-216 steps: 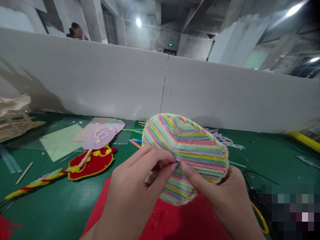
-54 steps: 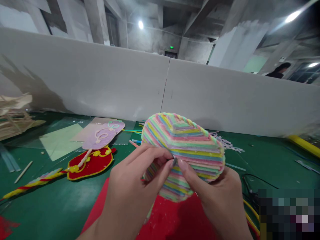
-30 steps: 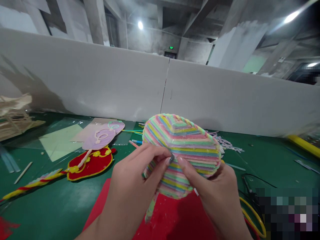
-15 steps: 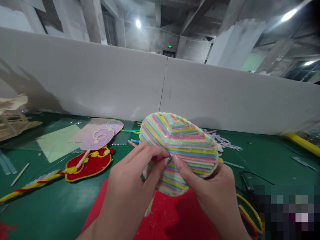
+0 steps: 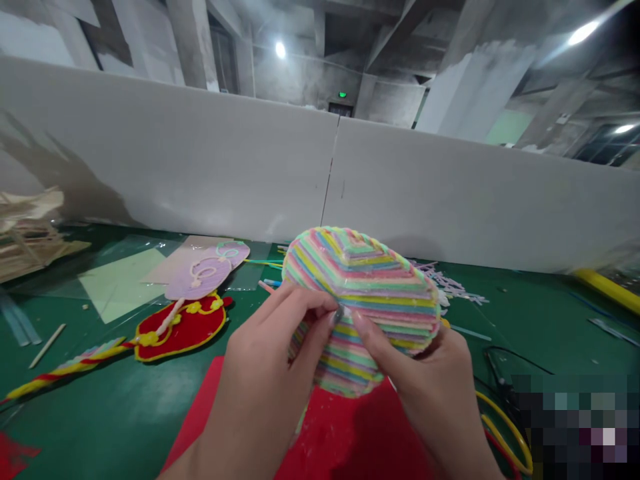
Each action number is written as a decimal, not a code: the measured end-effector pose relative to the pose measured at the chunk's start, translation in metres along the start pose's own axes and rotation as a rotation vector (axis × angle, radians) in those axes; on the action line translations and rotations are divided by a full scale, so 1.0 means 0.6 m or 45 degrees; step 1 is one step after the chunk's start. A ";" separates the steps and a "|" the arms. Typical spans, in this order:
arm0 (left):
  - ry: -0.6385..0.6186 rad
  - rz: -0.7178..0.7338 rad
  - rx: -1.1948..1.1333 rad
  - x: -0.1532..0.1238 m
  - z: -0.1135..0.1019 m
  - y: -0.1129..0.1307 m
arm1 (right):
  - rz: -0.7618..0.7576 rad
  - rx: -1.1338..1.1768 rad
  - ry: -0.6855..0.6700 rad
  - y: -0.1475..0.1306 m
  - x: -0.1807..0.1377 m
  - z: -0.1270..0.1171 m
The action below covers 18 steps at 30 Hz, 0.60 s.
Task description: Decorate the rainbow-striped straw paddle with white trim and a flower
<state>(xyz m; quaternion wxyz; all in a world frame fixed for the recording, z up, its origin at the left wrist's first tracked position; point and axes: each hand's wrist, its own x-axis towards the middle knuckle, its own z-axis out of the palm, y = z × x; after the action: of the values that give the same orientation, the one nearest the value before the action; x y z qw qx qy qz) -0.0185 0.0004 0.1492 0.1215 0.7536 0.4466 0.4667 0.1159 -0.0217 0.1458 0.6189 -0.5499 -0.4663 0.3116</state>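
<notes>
A striped pastel fan-shaped panel (image 5: pixel 370 283), apparently made of pipe cleaners laid side by side with a twisted rim, is held up in front of me. My right hand (image 5: pixel 425 373) grips its right edge, the thumb lying on the face and the fingers behind. My left hand (image 5: pixel 280 353) is pinched at the middle of the face; a small greyish bit shows at its fingertips, too small to name. The two thumbs nearly meet there. Below the panel lies a red sheet (image 5: pixel 350 433).
On the green table (image 5: pixel 100 420), a red fan with a yellow rim (image 5: pixel 183 330) and a purple fan (image 5: pixel 205 275) lie at left, near pale paper sheets (image 5: pixel 120 283). Lilac scraps (image 5: pixel 447 280) lie behind. A black cable (image 5: pixel 517 357) is at right; a white partition (image 5: pixel 200 160) stands behind.
The view has shifted slightly, so everything sits a little further right. The thumb of my right hand has moved slightly away from the left fingertips. Both hands stay on the striped panel.
</notes>
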 end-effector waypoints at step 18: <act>-0.017 0.088 0.067 -0.003 0.001 0.001 | 0.061 0.091 -0.075 0.001 -0.002 -0.005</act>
<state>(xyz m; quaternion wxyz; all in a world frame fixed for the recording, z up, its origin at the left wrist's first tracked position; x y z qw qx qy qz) -0.0179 -0.0013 0.1480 0.0885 0.7746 0.4316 0.4538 0.1179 -0.0239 0.1448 0.6166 -0.5290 -0.4596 0.3587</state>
